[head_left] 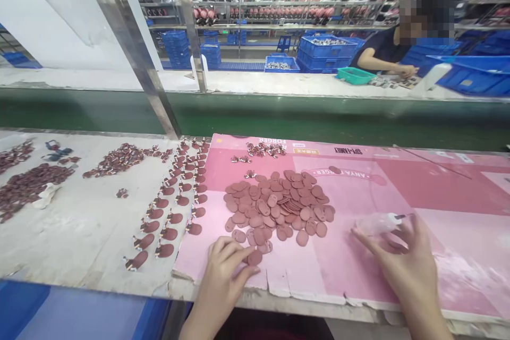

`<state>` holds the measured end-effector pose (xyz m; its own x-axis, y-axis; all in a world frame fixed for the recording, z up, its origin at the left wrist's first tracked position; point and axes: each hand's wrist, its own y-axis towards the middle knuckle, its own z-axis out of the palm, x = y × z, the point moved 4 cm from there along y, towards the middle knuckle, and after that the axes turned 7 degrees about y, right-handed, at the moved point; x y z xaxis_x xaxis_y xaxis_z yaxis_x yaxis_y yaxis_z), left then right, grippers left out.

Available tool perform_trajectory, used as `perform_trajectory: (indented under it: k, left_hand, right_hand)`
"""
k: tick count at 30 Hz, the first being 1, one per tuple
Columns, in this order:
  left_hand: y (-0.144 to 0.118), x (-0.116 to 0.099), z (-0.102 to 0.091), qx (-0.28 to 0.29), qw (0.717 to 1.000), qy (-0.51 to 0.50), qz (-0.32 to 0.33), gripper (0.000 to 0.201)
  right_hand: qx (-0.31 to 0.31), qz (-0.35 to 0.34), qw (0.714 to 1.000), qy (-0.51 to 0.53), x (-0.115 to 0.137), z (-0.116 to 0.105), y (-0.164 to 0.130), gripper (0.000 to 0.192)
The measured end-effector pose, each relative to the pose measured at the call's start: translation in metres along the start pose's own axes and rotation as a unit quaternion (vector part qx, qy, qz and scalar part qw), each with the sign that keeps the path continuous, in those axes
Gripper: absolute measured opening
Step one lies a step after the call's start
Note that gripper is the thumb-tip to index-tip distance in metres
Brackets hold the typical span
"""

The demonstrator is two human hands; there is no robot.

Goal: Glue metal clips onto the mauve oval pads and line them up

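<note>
At the near edge of the pink board [338,276], my left hand [223,271] has thumb and index finger closed about a brown oval piece [255,258]. My right hand [410,265] grips a small clear squeeze bottle [376,223] with a white cap and dark thin tip; the bottle lies tilted on its side, tip to the right. Between the hands and farther back spreads a pile of similar flat brown ovals [279,202]. Behind that pile is a cluster of small multicoloured figure parts [266,150].
Rows of brown ovals with small parts attached [167,234] line the board's left side. Heaps of small parts [119,159] lie on the white table [91,223]. A metal post [135,48] rises at the back. Beyond the green strip [319,119], a co-worker [378,53] handles pieces near blue bins [324,50].
</note>
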<state>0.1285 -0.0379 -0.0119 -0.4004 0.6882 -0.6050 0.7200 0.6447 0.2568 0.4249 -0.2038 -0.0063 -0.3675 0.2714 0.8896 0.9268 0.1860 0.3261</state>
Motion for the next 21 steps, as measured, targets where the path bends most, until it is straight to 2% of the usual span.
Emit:
perform_trajectory:
  k: [2, 4, 5, 6, 7, 9, 11, 12, 15, 17, 19, 21]
  left_hand:
    - [-0.001, 0.001, -0.001, -0.006, 1.0, -0.008, -0.004, 0.02]
    - [-0.001, 0.002, -0.001, -0.013, 1.0, -0.011, -0.002, 0.021]
    - [-0.001, 0.002, -0.001, -0.015, 1.0, -0.009, 0.002, 0.022]
    - [-0.001, 0.003, -0.001, -0.019, 1.0, -0.007, 0.005, 0.023]
    - [0.0, 0.003, -0.001, -0.021, 1.0, -0.004, 0.009, 0.024]
    - [-0.001, 0.003, -0.001, -0.032, 0.999, -0.001, 0.016, 0.027]
    - [-0.002, 0.002, 0.0, -0.041, 0.999, -0.001, 0.02, 0.029]
    - [-0.002, 0.002, 0.0, -0.044, 0.999, -0.001, 0.019, 0.029]
    - [-0.004, 0.002, 0.002, -0.048, 0.999, 0.004, 0.003, 0.028]
    - [-0.004, 0.001, 0.001, -0.045, 0.999, 0.007, -0.002, 0.028]
    - [-0.004, -0.002, 0.0, -0.04, 0.999, 0.008, 0.0, 0.028]
    - [-0.003, -0.004, -0.003, -0.032, 0.999, 0.009, 0.007, 0.027]
  right_hand:
    - [-0.108, -0.056, 0.993, -0.009, 0.017, -0.008, -0.012, 0.092]
    - [-0.176, -0.141, 0.974, -0.021, 0.042, -0.009, -0.022, 0.065]
    - [-0.162, -0.194, 0.967, -0.026, 0.055, -0.002, -0.025, 0.048]
    - [-0.11, -0.242, 0.964, -0.031, 0.068, 0.01, -0.025, 0.033]
    - [-0.029, -0.285, 0.958, -0.03, 0.081, 0.028, -0.024, 0.023]
    - [0.153, -0.335, 0.929, -0.023, 0.103, 0.071, -0.022, 0.018]
    - [0.297, -0.381, 0.873, -0.06, 0.12, 0.12, -0.022, 0.024]
    - [0.383, -0.389, 0.83, -0.111, 0.125, 0.146, -0.024, 0.025]
    - [0.48, -0.394, 0.771, -0.14, 0.137, 0.206, -0.024, 0.014]
    - [0.521, -0.384, 0.746, -0.161, 0.138, 0.235, -0.024, 0.006]
    - [0.55, -0.368, 0.727, -0.183, 0.135, 0.253, -0.025, 0.011]
    - [0.561, -0.351, 0.723, -0.198, 0.13, 0.261, -0.024, 0.021]
